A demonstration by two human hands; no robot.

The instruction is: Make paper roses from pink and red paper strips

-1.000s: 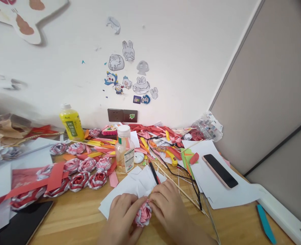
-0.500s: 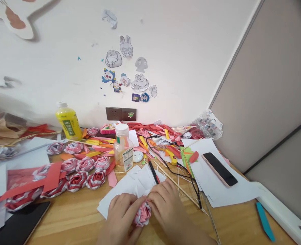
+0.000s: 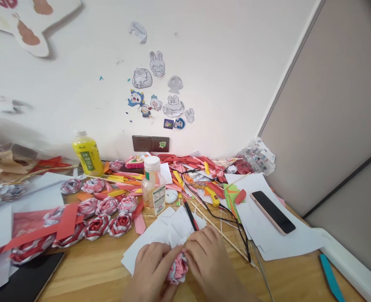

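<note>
A pink and white folded-paper rose (image 3: 178, 268) is held low in the middle, just above the wooden table (image 3: 110, 272). My left hand (image 3: 152, 270) is closed round its left side, with the thumb and index finger at its upper edge. On the right, my right hand (image 3: 207, 256) pinches the upper right edge with bent fingers. Fingers of both hands hide parts of the rose. White paper sheets (image 3: 154, 235) lie just behind it, and a black pen (image 3: 190, 214) rests on them.
Finished paper roses (image 3: 96, 227) stand in rows at the left. An open-looking clear bottle with a white cap (image 3: 154, 186) and a yellow bottle (image 3: 87, 154) stand behind. Coloured strips (image 3: 194, 161) line the wall. A phone (image 3: 273, 212) lies on paper at the right, near thin sticks (image 3: 226, 237).
The view has shifted slightly, so the whole scene sits a little lower and to the right. Both hands still hold the rose, which shows a bit more of its face.
</note>
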